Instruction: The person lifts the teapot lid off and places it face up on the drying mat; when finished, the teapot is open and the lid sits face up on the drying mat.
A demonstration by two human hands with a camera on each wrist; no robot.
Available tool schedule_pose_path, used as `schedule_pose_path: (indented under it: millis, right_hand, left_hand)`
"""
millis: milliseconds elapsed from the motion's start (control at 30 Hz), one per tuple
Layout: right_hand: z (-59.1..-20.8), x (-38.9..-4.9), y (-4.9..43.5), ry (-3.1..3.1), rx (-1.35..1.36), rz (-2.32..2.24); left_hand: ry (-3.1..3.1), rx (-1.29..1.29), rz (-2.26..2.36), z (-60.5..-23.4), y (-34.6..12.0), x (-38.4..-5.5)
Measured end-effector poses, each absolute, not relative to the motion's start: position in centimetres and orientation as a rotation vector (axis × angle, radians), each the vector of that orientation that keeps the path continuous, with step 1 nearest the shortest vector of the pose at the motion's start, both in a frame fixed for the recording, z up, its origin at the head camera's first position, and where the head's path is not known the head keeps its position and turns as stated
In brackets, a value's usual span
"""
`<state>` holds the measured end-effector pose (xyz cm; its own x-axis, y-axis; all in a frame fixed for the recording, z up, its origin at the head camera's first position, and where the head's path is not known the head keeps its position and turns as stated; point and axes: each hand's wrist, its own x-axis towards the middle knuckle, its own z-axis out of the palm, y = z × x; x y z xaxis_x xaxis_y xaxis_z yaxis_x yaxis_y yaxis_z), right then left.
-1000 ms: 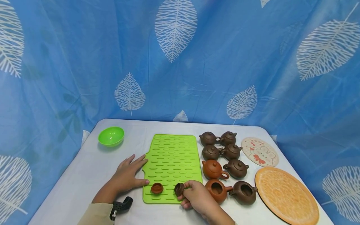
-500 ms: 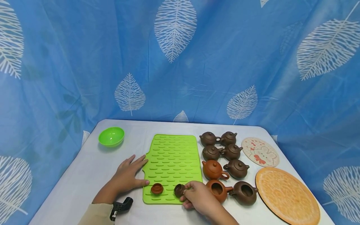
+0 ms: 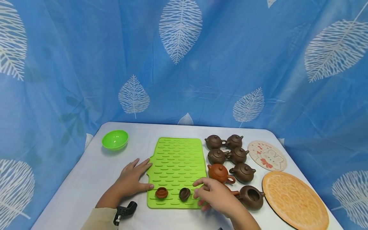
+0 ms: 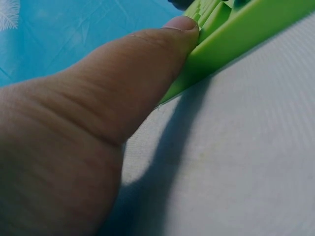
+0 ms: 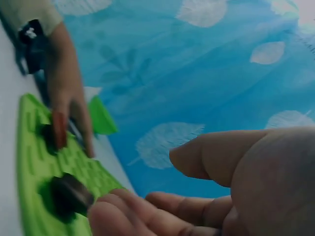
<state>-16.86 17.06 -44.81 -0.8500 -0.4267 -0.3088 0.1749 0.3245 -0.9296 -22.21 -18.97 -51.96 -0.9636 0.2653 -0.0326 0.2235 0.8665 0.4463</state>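
My left hand lies with fingers spread at the left edge of the green ridged mat; its thumb rests on the mat's edge in the left wrist view. A reddish-brown teapot lid sits upside down near the mat's front. To its right a dark brown teapot lid lies tilted, its hollow underside showing. My right hand hovers just right of that dark lid, apart from it, fingers loosely bent and holding nothing. Behind this hand a lidless orange-brown teapot is mostly hidden.
A lidless dark teapot stands right of my right hand. Several lidded dark teapots and one orange teapot stand beyond. Two round mats, a bunny one and a bread-patterned one, lie far right. A green bowl stands back left.
My right hand has set the dark lid down on the mat, let go of it and drawn back to the right. The left hand has stayed in place.
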Motion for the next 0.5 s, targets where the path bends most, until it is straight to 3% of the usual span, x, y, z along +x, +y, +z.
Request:
schedule_pose_path:
  millis: [500]
  right_hand:
    - [-42.3,-20.1,21.2,2.471,-0.228,-1.636]
  left_hand:
    - [2.943,0.385,0.686,-51.9,-18.9,-22.1]
